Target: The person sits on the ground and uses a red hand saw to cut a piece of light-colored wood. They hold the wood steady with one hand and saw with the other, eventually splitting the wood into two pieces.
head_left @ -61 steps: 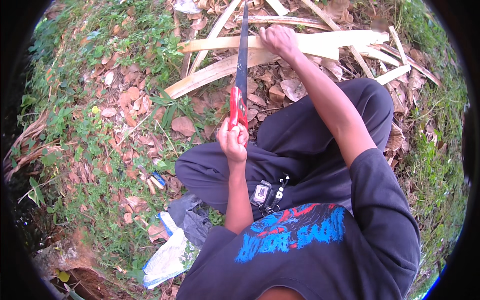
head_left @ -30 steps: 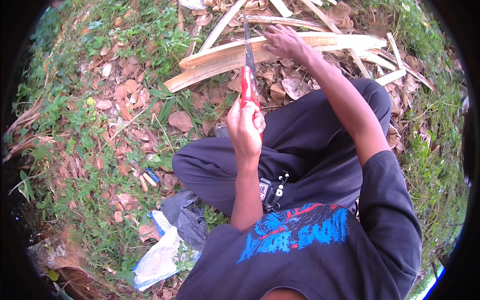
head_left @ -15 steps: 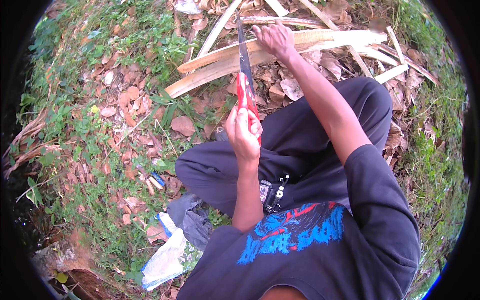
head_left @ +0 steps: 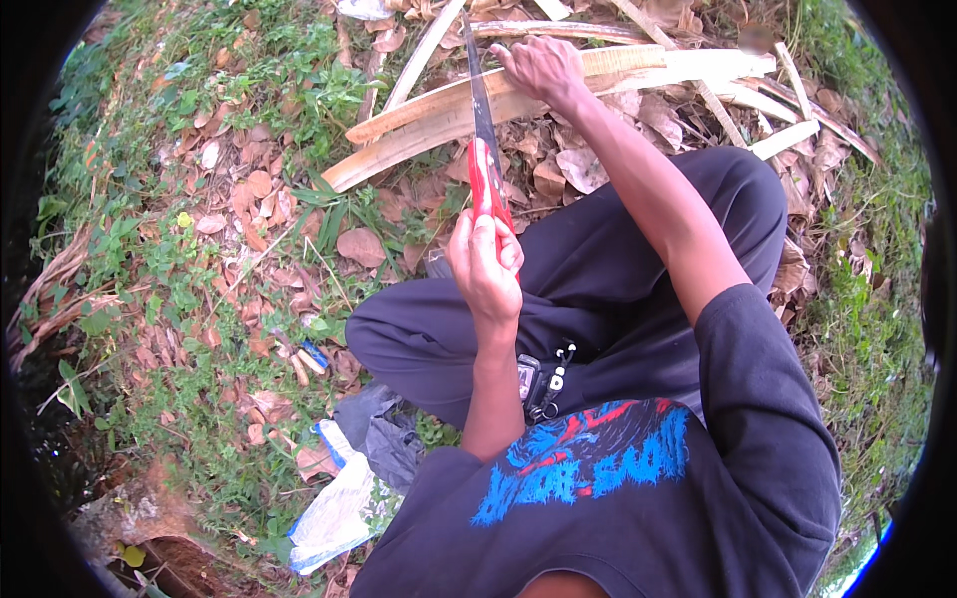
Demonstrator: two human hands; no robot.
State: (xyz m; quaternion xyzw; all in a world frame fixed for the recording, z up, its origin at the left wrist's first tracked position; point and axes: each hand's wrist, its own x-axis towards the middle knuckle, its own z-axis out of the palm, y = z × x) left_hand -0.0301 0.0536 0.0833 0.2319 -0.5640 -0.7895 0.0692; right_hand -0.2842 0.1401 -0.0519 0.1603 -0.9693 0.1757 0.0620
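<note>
My left hand (head_left: 485, 259) is closed round the red handle of a hand saw (head_left: 480, 115). The saw's dark, narrow blade points away from me and lies across a long, pale, curved wooden strip (head_left: 419, 110). Toward the far side, my right hand (head_left: 543, 70) grips that strip just right of the blade, its thumb side toward the saw and some fingers hidden over the far edge. A second wooden strip (head_left: 389, 154) lies alongside, nearer to me, and the blade passes above it too.
More cut strips (head_left: 429, 55) lie crosswise around and beneath the work, some at the far right (head_left: 785, 140). Dry leaves (head_left: 361, 246) and grass cover the ground. Left of my folded legs are small tools (head_left: 307, 361), a grey cloth (head_left: 384, 429) and a white-and-blue sack (head_left: 334, 513).
The saw blade has shifted slightly away from me and to the left across the strip. My right hand keeps its hold, its wrist and fingers turned a little.
</note>
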